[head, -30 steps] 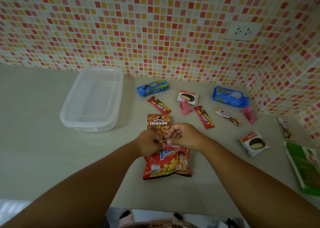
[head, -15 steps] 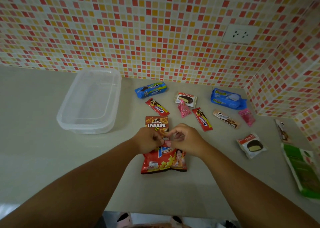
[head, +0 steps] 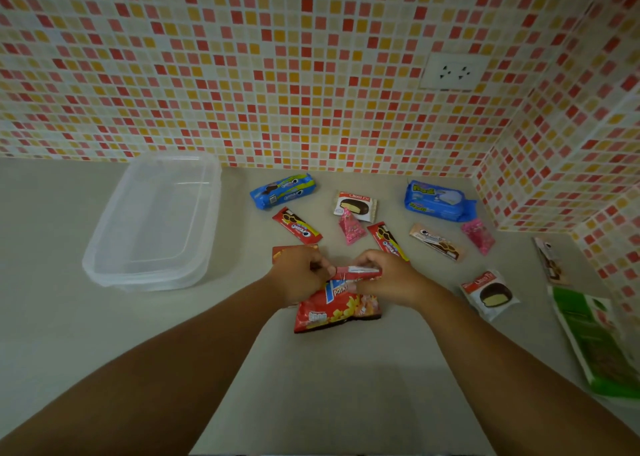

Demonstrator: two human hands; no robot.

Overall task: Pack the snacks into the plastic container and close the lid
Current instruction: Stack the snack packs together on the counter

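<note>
A red potato chip bag [head: 337, 308] lies on the counter in front of me. My left hand [head: 299, 273] and my right hand [head: 388, 277] both pinch its folded top edge from either side. A clear plastic container [head: 156, 220] with its lid on sits at the left. Behind my hands lie a blue cookie pack [head: 282, 190], two red wafer sticks [head: 296, 227], a choco pie [head: 355, 206], a pink pouch [head: 349, 228] and a red snack box [head: 287, 251], partly hidden by my left hand.
Further right lie a blue wafer pack [head: 438, 201], a brown wafer stick [head: 436, 242], a second pink pouch [head: 479, 235], another choco pie [head: 490, 294], a slim packet [head: 550, 261] and a green bag [head: 595, 341]. A tiled wall with a socket [head: 453, 72] encloses the back and right.
My hands have spread apart along the bag's top edge, which now shows as a folded strip between them. The view has shifted slightly.
</note>
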